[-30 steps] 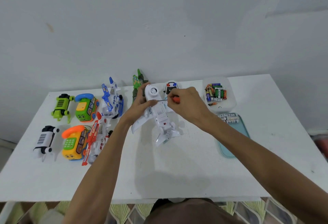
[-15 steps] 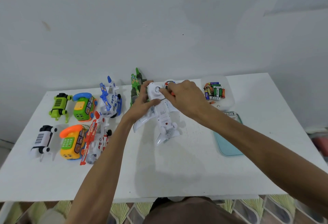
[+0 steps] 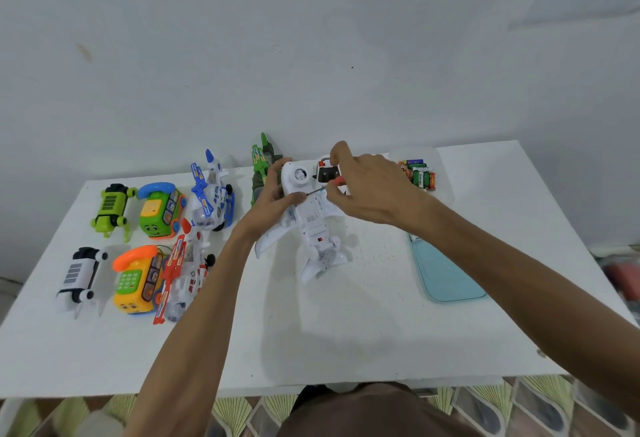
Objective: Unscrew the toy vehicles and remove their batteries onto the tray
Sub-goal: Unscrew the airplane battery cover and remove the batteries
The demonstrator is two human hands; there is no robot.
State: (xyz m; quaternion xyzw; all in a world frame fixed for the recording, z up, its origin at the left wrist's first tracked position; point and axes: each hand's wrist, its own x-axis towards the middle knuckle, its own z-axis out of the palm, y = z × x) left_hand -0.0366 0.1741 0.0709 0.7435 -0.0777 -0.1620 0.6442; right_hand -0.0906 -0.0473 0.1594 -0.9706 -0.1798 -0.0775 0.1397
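Plane (image 3: 311, 225) lying belly-up in the middle of the table (image 3: 346, 332), cover not yet off; job looking partway. Batteries (image 3: 420, 175) sitting heaped in a clear tub (image 3: 445, 194) beyond the tray (image 3: 446, 277), whose far end the right forearm is hiding. Other toys (image 3: 159, 209) waiting at left; opened or not, cannot tell. Left hand (image 3: 273, 197) gripping the plane's nose, thumb pressing the belly. Right hand (image 3: 367, 187) pinching the screwdriver (image 3: 325, 188), tip meeting the belly beside that thumb.

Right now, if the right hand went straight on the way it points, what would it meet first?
Probably the white toy plane: the right hand aims its screwdriver leftward at its underside, beside the thumb of the left hand. Depth is unclear.
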